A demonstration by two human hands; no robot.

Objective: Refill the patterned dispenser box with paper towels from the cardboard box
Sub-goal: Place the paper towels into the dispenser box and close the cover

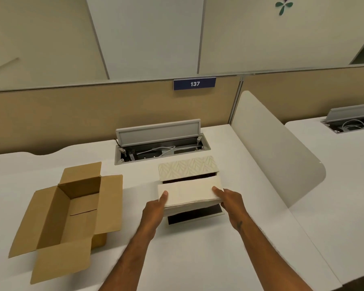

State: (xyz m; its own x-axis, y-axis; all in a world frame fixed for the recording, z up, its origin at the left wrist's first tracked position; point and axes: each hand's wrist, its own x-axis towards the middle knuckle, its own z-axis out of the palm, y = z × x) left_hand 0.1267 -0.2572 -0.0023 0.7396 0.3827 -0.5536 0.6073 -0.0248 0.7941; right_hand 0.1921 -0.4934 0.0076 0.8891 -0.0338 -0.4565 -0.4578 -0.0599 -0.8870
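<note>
Cream paper towels (189, 191), one folded stack, held by both hands over the open patterned dispenser box (187, 167) at centre of the white tabletop (198, 248). Left hand (155, 208) grips the stack's left near corner, thumb on top, fingers underneath. Right hand (229, 199) grips the right near corner the same way, thumb on top. Both hands closed on the stack, not spread. Stack's far edge sits at the dark opening of the dispenser; can't tell if it's touching inside. Leaf-patterned lid section is on the far side, a dark-lined flap (194, 216) lies flat on the near side, under the stack. Cardboard box (72, 217) is to the left, well apart, all flaps open, interior looks empty. Far side of the tabletop: cable tray (162, 148) with its grey lid up, white cables inside. Blue tag (194, 83) reading 137 on the partition behind
</note>
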